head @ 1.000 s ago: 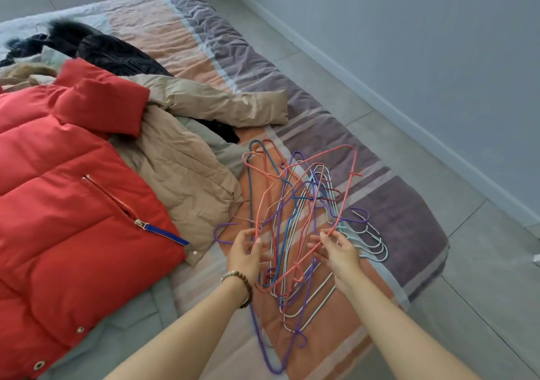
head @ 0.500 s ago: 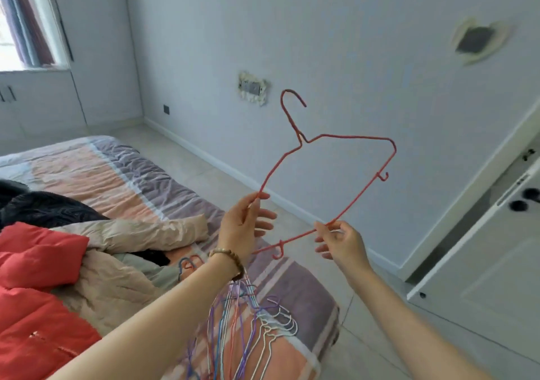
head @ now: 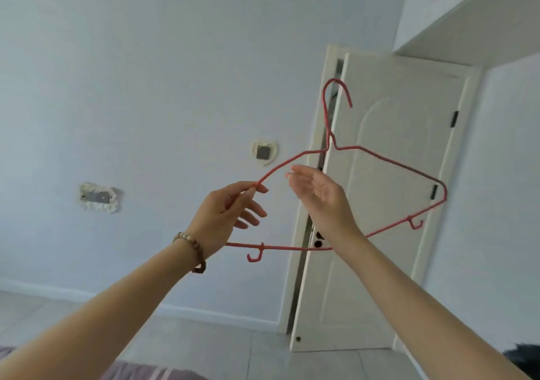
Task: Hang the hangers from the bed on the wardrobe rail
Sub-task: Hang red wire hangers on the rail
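Observation:
A red wire hanger (head: 388, 162) is held up in the air in front of the white door, hook upward. My left hand (head: 225, 216), with a bead bracelet on the wrist, pinches the hanger's left shoulder between thumb and fingers. My right hand (head: 321, 195) is raised in front of the hanger's middle with palm open and fingers apart, not gripping it. Only a corner of the bed (head: 140, 372) shows at the bottom edge. The other hangers and the wardrobe rail are out of view.
A white door (head: 388, 204) stands ajar at the right, under a white overhead cabinet (head: 455, 8). The pale blue wall (head: 146, 72) has two unfinished socket holes. Grey tiled floor (head: 228, 347) lies below.
The view swung up and right from the bed to the door. The hanger rose with my left hand. My right hand let go of the lower bar and opened.

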A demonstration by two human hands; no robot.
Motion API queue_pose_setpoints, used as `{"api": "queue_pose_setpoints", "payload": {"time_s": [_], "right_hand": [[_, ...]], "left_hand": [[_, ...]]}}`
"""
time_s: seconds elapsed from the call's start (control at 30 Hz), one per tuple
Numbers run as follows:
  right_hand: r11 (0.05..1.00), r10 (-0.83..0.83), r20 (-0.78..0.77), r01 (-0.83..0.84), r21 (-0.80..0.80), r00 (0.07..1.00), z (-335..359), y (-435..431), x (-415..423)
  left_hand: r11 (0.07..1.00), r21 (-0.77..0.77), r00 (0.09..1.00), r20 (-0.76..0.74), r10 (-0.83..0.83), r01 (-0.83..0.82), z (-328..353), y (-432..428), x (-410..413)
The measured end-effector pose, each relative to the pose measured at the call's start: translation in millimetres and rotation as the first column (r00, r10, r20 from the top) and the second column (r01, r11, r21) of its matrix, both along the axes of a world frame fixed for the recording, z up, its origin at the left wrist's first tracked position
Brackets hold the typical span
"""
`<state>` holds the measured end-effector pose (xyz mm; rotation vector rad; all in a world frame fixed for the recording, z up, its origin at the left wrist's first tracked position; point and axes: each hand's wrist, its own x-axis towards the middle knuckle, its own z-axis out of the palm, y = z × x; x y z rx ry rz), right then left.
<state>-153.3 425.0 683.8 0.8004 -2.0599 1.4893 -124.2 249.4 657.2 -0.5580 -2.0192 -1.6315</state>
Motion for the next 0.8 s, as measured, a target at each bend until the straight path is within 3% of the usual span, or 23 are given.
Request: {"api": "queue_pose_setpoints", "payload": {"time_s": [0.23, 0.4, 0.8], "right_hand": [[0.961, -0.167, -0.119, 0.135, -0.242, 0.979, 66.4, 119.8, 82.5], [0.91, -0.329, -0.15, 0.271, -0.314, 0.932, 83.6, 216.9, 131.9], [0.768, -0.582, -0.106, 0.503, -0.397, 0.806, 105.3, 437.1, 218.8]], "left_hand": [[0.937, -0.133, 0.941, -0.061, -0.332, 0.322, 72.5, 128.9, 30.7], [0.842, -0.171, 0.846, -0.069, -0.529, 0.512, 95.0, 233.7, 50.0], [0.617, -0.134, 0.62, -0.023, -0.784, 0.775, 117.8, 477.9, 106.0]]}}
